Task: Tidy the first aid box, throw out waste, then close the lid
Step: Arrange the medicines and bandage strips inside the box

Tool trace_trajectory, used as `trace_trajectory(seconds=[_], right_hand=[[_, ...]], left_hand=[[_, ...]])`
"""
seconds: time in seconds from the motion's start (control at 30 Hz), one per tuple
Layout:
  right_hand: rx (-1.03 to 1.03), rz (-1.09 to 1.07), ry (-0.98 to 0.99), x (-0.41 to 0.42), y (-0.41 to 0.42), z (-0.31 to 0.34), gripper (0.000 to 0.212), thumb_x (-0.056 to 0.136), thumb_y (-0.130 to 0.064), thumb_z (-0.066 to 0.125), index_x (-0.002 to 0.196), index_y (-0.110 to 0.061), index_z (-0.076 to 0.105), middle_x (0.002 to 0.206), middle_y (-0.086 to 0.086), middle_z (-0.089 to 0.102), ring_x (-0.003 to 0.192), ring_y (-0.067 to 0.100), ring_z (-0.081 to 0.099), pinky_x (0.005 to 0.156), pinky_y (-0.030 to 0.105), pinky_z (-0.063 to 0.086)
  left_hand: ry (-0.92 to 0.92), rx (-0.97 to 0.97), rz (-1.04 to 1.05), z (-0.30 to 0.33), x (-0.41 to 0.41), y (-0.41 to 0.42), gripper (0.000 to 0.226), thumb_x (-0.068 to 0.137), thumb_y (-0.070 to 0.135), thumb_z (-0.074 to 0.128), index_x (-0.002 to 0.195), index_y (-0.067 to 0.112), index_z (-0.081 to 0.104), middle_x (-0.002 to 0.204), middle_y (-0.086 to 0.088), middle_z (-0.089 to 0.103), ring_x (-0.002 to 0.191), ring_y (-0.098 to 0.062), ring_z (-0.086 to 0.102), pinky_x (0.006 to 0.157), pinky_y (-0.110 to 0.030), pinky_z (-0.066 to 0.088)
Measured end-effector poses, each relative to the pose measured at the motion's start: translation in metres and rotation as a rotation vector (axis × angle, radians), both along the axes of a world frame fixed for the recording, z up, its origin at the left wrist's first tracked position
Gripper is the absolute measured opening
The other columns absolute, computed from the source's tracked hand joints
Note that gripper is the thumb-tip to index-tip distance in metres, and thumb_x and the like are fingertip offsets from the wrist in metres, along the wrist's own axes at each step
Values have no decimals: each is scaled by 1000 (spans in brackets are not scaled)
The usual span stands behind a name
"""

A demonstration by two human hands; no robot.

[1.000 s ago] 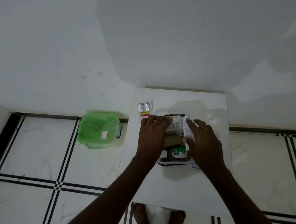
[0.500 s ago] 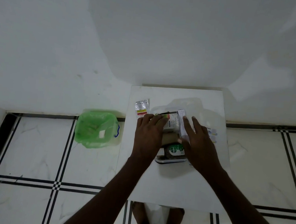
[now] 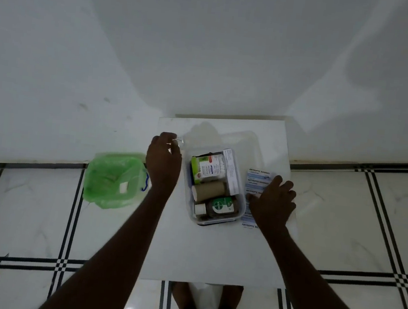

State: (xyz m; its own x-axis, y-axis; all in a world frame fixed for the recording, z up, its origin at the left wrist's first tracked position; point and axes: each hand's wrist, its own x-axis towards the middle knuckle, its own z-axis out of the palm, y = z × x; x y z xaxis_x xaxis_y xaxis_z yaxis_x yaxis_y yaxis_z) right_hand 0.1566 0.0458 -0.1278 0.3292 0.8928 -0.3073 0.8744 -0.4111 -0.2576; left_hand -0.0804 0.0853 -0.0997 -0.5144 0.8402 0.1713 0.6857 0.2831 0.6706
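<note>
The clear first aid box (image 3: 241, 210) sits on the white table (image 3: 213, 251), its clear lid (image 3: 244, 141) open behind it. Inside lie a green-and-white carton (image 3: 202, 170), a tall white carton (image 3: 231, 173), a brown bandage roll (image 3: 210, 191) and a brown antiseptic bottle (image 3: 219, 206). My left hand (image 3: 163, 161) is left of the box, fingers curled around a small shiny packet (image 3: 177, 141). My right hand (image 3: 272, 203) is right of the box, its fingers bent down onto a row of antiseptic bandage strips (image 3: 258, 175), most of which it hides.
A bin lined with a green bag (image 3: 109, 182) stands on the tiled floor left of the table, with a white scrap inside. A white wall rises just behind the table. My feet (image 3: 207, 305) show below the table's near edge.
Both hands have left the box's contents. The left went out to the small packet on the left, and the right went onto the bandage strips on the right. The box's contents show now.
</note>
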Motion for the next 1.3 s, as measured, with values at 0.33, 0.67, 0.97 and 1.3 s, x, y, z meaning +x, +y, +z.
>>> trace_trajectory(seconds=[0.33,0.67,0.97,1.3], right_hand=[[198,-184,273,3,6,-9,87,59,-19,91,129,2,44,118,26,58,108,42,56,90,42,47],[340,-125,349,6,18,19,16,87,-14,67,92,1,66,95,18,72,74,20,56,57,19,32],[593,20,347,2,45,85,18,91,-17,62,90,0,63,88,14,72,67,17,57,53,-3,33],[577,186,490,-15,32,98,25,88,-29,64,97,-5,66,91,9,75,75,21,70,61,31,56]], left_hand=[[-19,-432,20,-27,-7,26,56,87,12,68,133,-3,42,126,-30,49,111,-49,57,90,-51,49],[-35,-251,49,-31,-34,26,19,76,8,73,94,7,68,92,-16,74,88,-34,70,73,-33,48],[-162,113,-71,77,-6,-6,22,81,8,65,99,19,72,73,6,73,65,-4,67,68,-22,51],[144,-295,-288,40,36,-66,20,81,28,70,101,27,67,87,3,73,87,-23,63,69,-38,53]])
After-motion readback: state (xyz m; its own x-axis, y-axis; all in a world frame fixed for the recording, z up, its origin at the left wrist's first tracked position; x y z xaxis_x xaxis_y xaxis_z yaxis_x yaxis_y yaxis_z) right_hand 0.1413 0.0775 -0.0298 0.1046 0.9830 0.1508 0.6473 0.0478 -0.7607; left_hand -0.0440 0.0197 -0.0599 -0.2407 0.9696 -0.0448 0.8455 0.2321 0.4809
